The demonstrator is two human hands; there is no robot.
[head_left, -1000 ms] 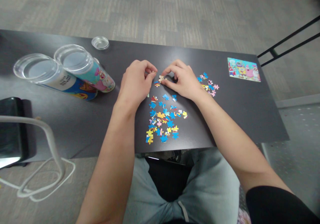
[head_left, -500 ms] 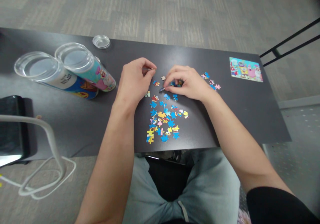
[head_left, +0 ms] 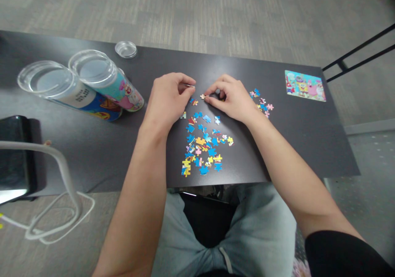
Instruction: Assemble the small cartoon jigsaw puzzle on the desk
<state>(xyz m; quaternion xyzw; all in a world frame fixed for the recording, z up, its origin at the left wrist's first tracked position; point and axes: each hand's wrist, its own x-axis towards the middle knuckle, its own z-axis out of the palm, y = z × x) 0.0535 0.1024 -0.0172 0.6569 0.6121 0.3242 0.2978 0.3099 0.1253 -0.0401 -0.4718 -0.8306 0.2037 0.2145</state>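
Observation:
Between the thumb and forefinger of my left hand (head_left: 168, 98) a puzzle piece (head_left: 190, 86) is pinched, only its thin edge showing. My right hand (head_left: 233, 96) has its thumb and forefinger closed on a small pale puzzle piece (head_left: 203, 96) at the table's surface. Just below, a blue puzzle piece (head_left: 198, 115) and a red-and-blue one (head_left: 194, 102) lie loose. Nearer my body spreads a pile of mixed puzzle pieces (head_left: 200, 141), mostly blue and yellow. Several more pieces (head_left: 262, 104) lie to the right of my right hand.
A cartoon picture card (head_left: 305, 86) lies at the far right of the dark table (head_left: 296, 141). Two printed canisters (head_left: 77, 98) (head_left: 128, 91) with clear tops stand at the left, near a clear round lid (head_left: 126, 50). A black device (head_left: 17, 157) and white cable (head_left: 63, 174) are at the left edge.
My right hand has let go of a blue piece, now lying on the table, and moved slightly up to the pale piece. My left hand stays nearly still, holding its piece.

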